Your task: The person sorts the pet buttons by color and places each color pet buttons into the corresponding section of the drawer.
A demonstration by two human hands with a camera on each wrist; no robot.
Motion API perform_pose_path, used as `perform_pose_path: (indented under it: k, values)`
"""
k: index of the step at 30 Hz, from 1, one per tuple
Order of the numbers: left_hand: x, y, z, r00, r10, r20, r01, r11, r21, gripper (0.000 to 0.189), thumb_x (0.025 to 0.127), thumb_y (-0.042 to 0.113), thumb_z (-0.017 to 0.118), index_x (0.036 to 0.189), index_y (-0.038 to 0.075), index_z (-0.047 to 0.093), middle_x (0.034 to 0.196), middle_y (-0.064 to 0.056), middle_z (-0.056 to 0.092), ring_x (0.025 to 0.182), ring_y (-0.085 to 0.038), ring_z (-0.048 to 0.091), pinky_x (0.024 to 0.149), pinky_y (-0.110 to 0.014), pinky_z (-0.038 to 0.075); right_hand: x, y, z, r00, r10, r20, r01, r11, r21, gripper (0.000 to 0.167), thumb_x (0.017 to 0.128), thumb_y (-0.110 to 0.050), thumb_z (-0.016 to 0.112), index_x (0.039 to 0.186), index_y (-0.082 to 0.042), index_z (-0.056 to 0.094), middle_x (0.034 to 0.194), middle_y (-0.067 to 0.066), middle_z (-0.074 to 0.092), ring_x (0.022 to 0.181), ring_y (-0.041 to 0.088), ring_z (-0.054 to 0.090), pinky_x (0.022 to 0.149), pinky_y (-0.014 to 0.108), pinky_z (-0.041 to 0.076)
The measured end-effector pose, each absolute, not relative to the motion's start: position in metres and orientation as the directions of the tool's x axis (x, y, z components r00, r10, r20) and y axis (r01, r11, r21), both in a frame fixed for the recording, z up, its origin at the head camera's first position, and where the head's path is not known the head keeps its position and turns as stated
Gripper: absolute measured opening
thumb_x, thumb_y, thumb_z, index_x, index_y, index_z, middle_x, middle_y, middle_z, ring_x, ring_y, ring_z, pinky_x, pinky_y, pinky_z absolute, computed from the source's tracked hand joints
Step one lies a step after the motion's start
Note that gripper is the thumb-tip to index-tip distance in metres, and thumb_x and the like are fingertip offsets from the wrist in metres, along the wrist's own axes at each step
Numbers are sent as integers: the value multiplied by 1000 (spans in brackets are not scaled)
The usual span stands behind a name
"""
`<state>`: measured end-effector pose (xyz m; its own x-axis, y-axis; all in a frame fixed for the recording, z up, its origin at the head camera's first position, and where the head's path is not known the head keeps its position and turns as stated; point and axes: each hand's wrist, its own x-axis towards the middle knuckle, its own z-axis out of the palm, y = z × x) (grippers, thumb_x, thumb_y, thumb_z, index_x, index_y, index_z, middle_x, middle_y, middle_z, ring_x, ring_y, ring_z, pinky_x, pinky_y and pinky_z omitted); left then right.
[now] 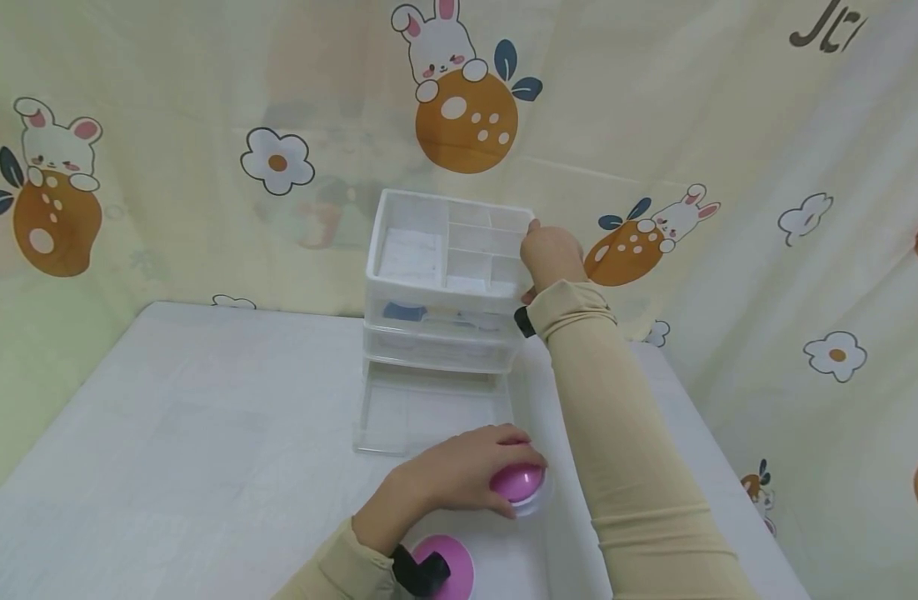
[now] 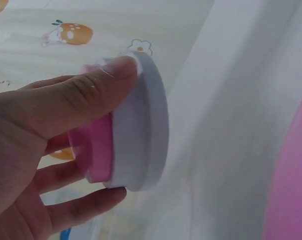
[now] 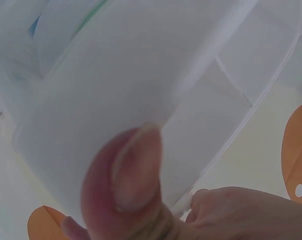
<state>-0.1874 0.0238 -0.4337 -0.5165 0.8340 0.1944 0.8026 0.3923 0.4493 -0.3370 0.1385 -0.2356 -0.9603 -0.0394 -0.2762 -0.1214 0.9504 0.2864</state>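
A white plastic drawer organizer (image 1: 444,287) stands against the curtain, its top tray split into compartments and its bottom drawer (image 1: 429,412) pulled out. My right hand (image 1: 555,254) holds its right side near the top; the thumb (image 3: 135,170) lies against the translucent wall in the right wrist view. In front of the bottom drawer my left hand (image 1: 466,468) grips a round object (image 2: 140,125) with a pink domed part and a white rim. The left wrist view shows the thumb on the white part and fingers on its other side.
A pink disc (image 1: 459,562) lies near the front, partly covered by the left wrist's black strap (image 1: 421,573). Blue and other small items (image 1: 405,312) show through the organizer's upper drawer. The white table (image 1: 204,433) meets a rabbit-print curtain (image 1: 324,83) behind.
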Motion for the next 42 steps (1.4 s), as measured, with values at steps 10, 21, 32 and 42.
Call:
perform_pose_path:
  k: [10,21,32,42]
  values:
    - [-199,15,-430,-631,700,335,745,427,513,64,72,41,81,128,27,56,130,3,51,116,-11,53,95,-21,47,-336,138,-236,-964,-55,-262,-141,936,321,115,68,-25,86,146,13,10,138,29,45,106,31,54,81,42,55]
    - [-212,9,-440,-708,480,517,703,414,578,65,72,32,83,129,22,54,132,-3,49,115,-16,56,94,-27,51,-337,140,-237,-964,-44,-261,-121,950,286,117,67,-21,86,147,13,7,139,31,42,116,34,52,92,45,52]
    - [-225,2,-457,-815,272,511,572,514,639,64,71,30,84,127,20,54,129,-4,49,108,-22,61,90,-31,54,-336,139,-237,-965,-55,-257,-133,946,297,116,68,-23,86,146,13,9,136,30,47,110,32,53,87,43,54]
    - [-231,-4,-466,-871,247,425,484,579,656,63,72,31,83,127,22,56,129,-4,50,110,-24,59,93,-34,53,-333,140,-238,-969,-62,-240,-130,951,280,114,68,-21,85,146,13,9,135,30,47,110,33,53,90,43,53]
